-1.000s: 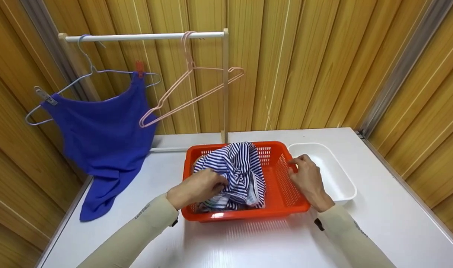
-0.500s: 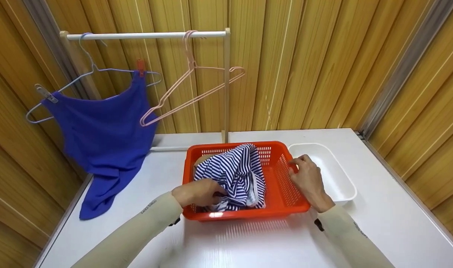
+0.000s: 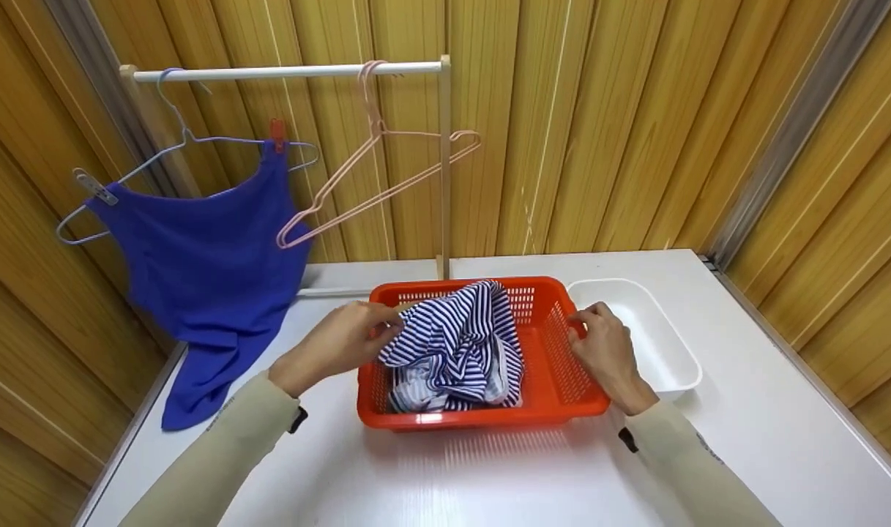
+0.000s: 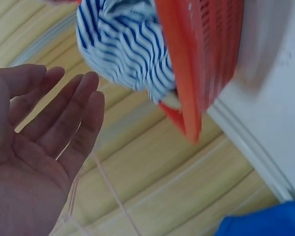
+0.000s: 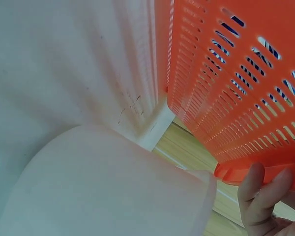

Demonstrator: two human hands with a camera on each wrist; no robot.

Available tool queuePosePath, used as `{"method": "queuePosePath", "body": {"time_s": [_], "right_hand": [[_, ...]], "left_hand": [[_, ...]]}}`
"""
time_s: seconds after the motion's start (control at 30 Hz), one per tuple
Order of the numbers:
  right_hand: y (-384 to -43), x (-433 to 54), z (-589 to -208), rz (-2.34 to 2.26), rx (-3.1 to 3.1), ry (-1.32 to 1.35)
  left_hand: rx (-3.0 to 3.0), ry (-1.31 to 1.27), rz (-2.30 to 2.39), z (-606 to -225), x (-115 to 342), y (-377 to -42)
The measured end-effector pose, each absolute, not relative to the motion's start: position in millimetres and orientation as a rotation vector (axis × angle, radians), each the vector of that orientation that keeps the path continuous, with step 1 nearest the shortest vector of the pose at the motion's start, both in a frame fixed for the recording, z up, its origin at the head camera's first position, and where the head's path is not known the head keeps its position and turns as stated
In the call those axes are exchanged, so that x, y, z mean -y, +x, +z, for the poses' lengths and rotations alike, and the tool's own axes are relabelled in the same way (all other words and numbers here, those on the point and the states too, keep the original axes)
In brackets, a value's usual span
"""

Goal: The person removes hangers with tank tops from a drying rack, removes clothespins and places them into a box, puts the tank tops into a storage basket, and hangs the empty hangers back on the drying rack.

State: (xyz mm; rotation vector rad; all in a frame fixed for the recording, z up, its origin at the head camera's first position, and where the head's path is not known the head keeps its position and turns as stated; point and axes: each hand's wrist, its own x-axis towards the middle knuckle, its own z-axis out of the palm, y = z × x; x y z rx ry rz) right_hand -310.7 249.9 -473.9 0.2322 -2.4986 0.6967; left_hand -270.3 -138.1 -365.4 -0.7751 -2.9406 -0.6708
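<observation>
A red plastic basket (image 3: pixel 489 417) stands on the white table, holding a crumpled navy-and-white striped garment (image 3: pixel 463 329). My left hand (image 3: pixel 343 340) is above the basket's left rim, and its fingertips overlap the garment's left edge in the head view. In the left wrist view the same hand (image 4: pixel 49 128) has loosely bent fingers, apart from the striped cloth (image 4: pixel 128 49). At the right rim, my right hand (image 3: pixel 605 348) holds the basket between thumb and fingers; its fingertips (image 5: pixel 255 177) lie against the rim in the right wrist view. Paler cloth (image 3: pixel 414 389) shows under the stripes.
A white basin (image 3: pixel 654 329) stands right beside the basket. Behind, a rack with a white bar (image 3: pixel 284 72) carries pink hangers (image 3: pixel 375 197) and a blue hanger (image 3: pixel 152 152). A blue sleeveless top (image 3: pixel 211 249) hangs there, held by a grey clip (image 3: pixel 95 187) and a red clip (image 3: pixel 277 135).
My left hand has come up and left from the lower front of the striped garment to the basket's left rim. The right hand has stayed at the right rim.
</observation>
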Motion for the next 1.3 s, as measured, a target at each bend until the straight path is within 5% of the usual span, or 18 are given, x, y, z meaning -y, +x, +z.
{"method": "queuePosePath", "body": {"time_s": [0.67, 1.3], "right_hand": [[-313, -248, -476, 0.718, 2.472, 0.219], [-313, -249, -475, 0.725, 2.468, 0.195]], "left_hand": [[2.589, -0.113, -0.681, -336, 284, -286], [2.432, 0.122, -0.741, -305, 370, -284]]}}
